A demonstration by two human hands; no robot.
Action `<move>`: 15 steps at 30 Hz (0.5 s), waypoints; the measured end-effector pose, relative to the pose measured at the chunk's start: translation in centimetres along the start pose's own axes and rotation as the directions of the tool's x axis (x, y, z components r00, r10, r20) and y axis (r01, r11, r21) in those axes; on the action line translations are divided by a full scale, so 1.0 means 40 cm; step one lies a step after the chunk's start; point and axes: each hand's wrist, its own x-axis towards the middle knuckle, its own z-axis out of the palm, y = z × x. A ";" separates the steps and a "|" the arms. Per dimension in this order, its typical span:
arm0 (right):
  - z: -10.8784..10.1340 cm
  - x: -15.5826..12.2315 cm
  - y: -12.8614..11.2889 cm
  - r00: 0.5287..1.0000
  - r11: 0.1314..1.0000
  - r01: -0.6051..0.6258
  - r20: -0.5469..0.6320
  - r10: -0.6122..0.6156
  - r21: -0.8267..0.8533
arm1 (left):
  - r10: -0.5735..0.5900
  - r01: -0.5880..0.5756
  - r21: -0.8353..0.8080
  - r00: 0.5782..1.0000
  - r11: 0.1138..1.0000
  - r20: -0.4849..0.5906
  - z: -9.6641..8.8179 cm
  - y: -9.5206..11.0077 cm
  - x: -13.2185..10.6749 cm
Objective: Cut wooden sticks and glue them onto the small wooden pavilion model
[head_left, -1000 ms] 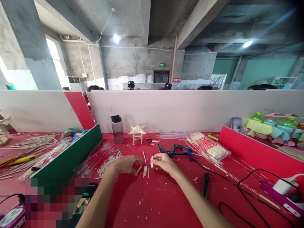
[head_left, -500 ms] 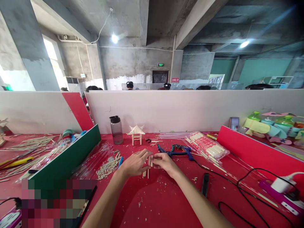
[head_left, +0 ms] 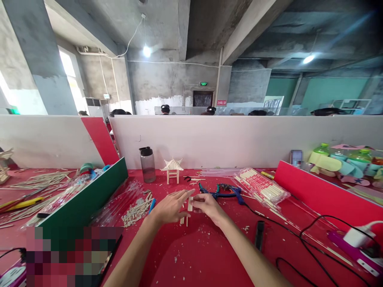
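Note:
Both of my hands meet over the red table (head_left: 209, 255) around short wooden sticks (head_left: 190, 204). My right hand (head_left: 206, 207) pinches the small bundle of sticks between thumb and fingers. My left hand (head_left: 172, 207) has its fingers stretched towards the same sticks, their tips touching the bundle. A few more loose sticks (head_left: 183, 220) lie on the table just under the hands. A small wooden pavilion model (head_left: 172, 169) stands upright behind them near the white partition.
A dark water bottle (head_left: 147, 164) stands left of the model. Blue pliers (head_left: 221, 191) and a bag of sticks (head_left: 263, 187) lie to the right, a pile of cut pieces (head_left: 136, 211) to the left. Black cables (head_left: 299, 239) and a green divider (head_left: 86, 195) border the space.
My left hand has moved right from the loose sticks up to the bundle in my right hand, its fingers now stretched against it. The right hand has barely moved.

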 end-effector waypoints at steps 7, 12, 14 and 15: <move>0.003 -0.005 -0.013 1.000 1.000 -0.013 -0.001 0.013 0.015 | 0.004 -0.006 -0.046 0.998 0.999 -0.056 0.007 0.007 0.007; 0.001 -0.005 -0.011 1.000 1.000 -0.012 0.015 0.012 0.021 | -0.002 -0.002 -0.052 0.998 0.999 -0.066 0.002 0.007 0.009; 0.002 -0.007 -0.011 1.000 0.999 -0.012 0.022 0.011 0.030 | -0.006 0.002 -0.058 0.998 0.998 -0.068 0.000 0.007 0.008; 0.003 -0.007 -0.011 1.000 0.999 -0.012 0.023 0.012 0.034 | -0.008 0.003 -0.062 0.998 0.998 -0.069 0.000 0.008 0.008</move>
